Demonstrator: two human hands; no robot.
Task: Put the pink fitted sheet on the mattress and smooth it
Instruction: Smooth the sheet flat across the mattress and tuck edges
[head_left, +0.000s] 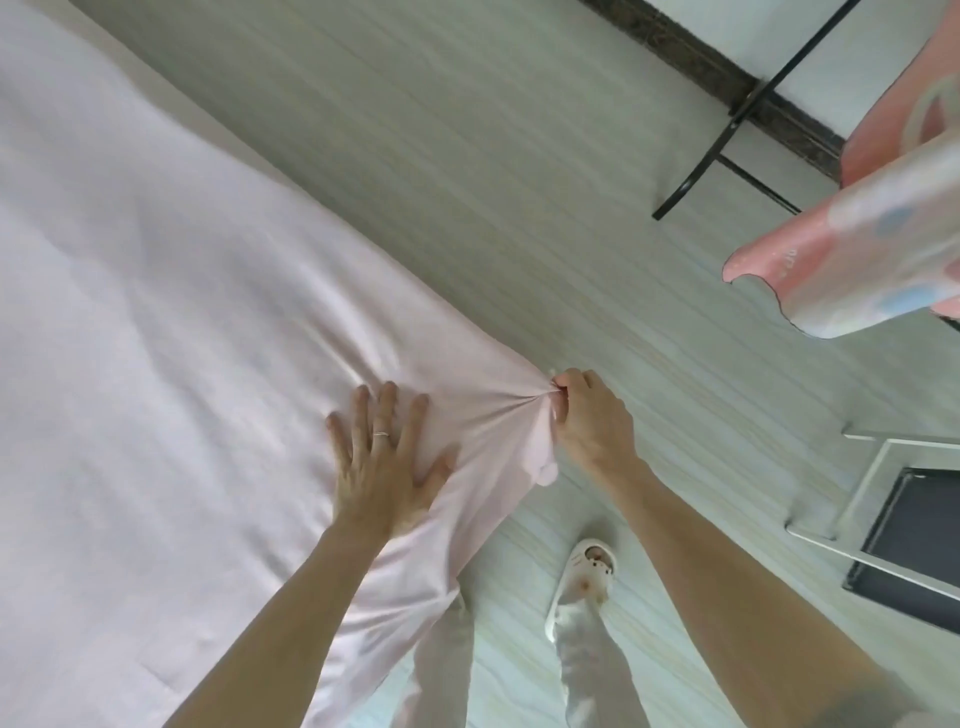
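The pink fitted sheet (156, 312) covers the mattress and fills the left half of the head view. My left hand (387, 457) lies flat on the sheet near the mattress corner, fingers spread, a ring on one finger. My right hand (587, 415) pinches the sheet's corner at the tip of the mattress, and folds fan out from the pinch toward my left hand. The mattress itself is hidden under the sheet.
Pale striped flooring (519, 182) runs beside the bed. My legs and a white slipper (584, 577) stand at the corner. A pink patterned cloth (857, 260) hangs at the upper right over a black metal rack (727, 135). A white-framed dark object (904, 530) lies at the right.
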